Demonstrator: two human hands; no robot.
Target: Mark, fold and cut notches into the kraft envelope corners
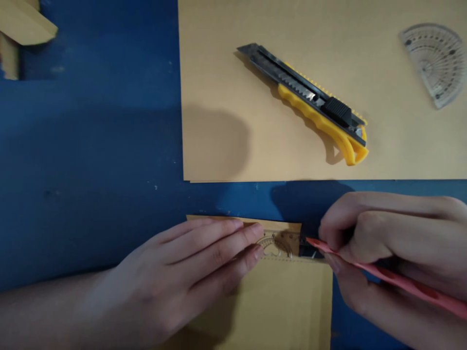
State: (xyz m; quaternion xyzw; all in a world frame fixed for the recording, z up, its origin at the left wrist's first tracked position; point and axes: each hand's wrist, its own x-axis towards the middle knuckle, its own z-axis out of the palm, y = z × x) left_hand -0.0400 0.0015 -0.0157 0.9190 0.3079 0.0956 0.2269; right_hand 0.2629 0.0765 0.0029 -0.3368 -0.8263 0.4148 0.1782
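My left hand (197, 272) lies with fingers stretched flat, pressing a clear plastic ruler (277, 247) onto yellow-tan paper (292, 296). The ruler has cut-out curves and a small protractor pattern; its left part is hidden under my fingers. A narrow strip of the paper (280, 226) shows beyond the ruler. Pinched in my right hand (379, 243) is a pink-red pencil (394, 277) with dimples along its body. Its tip points left at the ruler's right end; whether it touches anything I cannot tell.
A yellow and black utility knife (314, 102), blade partly out, lies on large tan sheets (219, 73) farther back. At right on those sheets is a clear protractor (438, 63). Folded tan pieces (27, 22) sit at the top left of the blue table (91, 160).
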